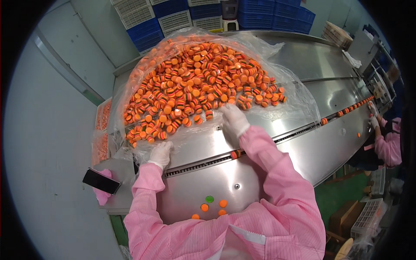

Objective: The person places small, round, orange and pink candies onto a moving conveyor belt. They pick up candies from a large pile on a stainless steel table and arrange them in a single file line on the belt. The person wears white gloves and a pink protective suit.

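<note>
A big heap of small round burger-shaped pieces point(199, 82), orange with green and dark stripes, lies on a clear plastic sheet point(294, 104) spread over a steel table point(312, 147). My right hand point(234, 119), in a white glove, rests at the heap's near edge among the pieces; whether it holds any is hidden. My left hand point(161, 152), also gloved, presses on the sheet's near left edge. One piece point(234, 154) sits in the narrow conveyor slot point(203, 164) running across the table.
A few loose orange and green discs point(212, 204) lie on the steel near my chest. A black phone point(101, 180) lies on a pink cloth at left. Another person in pink point(387, 145) works at right beside a row of pieces. Blue and white crates point(173, 15) stand behind.
</note>
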A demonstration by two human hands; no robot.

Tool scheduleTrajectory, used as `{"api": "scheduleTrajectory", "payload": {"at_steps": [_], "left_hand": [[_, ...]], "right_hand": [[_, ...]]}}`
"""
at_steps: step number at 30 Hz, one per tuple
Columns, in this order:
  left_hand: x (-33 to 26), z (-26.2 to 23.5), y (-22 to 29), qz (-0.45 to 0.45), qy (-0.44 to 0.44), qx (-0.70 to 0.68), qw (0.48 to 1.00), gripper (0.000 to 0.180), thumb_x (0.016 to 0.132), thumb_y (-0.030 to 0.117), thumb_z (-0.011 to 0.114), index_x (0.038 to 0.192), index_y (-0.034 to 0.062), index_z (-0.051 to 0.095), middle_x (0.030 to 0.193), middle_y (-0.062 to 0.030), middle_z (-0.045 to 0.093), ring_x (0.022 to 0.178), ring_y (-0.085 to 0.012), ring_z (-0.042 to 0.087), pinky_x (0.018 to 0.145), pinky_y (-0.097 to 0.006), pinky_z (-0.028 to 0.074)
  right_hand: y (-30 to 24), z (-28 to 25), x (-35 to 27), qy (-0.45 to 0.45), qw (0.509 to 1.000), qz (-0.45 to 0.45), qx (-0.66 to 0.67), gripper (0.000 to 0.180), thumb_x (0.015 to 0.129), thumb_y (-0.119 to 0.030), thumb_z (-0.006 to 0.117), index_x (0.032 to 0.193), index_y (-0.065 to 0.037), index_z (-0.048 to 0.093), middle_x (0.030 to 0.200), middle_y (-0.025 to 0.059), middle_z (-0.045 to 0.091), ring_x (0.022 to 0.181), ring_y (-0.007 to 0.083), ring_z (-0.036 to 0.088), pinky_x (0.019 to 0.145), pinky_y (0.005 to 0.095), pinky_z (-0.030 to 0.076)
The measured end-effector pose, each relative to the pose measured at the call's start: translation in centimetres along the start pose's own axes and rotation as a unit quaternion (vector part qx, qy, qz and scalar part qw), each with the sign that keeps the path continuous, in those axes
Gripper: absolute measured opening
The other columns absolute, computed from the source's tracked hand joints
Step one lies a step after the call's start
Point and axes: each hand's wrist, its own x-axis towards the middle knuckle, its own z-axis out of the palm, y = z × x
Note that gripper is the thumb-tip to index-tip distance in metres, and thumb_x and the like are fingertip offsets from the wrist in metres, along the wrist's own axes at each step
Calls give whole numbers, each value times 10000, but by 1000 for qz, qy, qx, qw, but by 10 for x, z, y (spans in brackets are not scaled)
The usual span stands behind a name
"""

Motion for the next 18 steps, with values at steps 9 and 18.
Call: {"api": "scheduleTrajectory", "payload": {"at_steps": [9, 18], "left_hand": [[-29, -16, 23, -35, 9, 23, 999, 235, 741, 53, 497, 952, 137, 557, 898, -127, 495, 874, -331, 497, 750, -427, 428], [-11, -27, 84, 23, 69, -24, 997, 298, 720, 61, 563, 1013, 119, 561, 985, -113, 514, 922, -317, 512, 784, -405, 433]], "right_hand": [[12, 60, 62, -178, 960, 20, -217, 123, 813, -105, 474, 902, -52, 540, 865, 146, 557, 776, 289, 579, 668, 369, 481], [30, 38, 68, -202, 973, -12, -111, 238, 770, -62, 527, 1003, -76, 569, 946, 160, 553, 891, 301, 577, 763, 379, 471]]}}
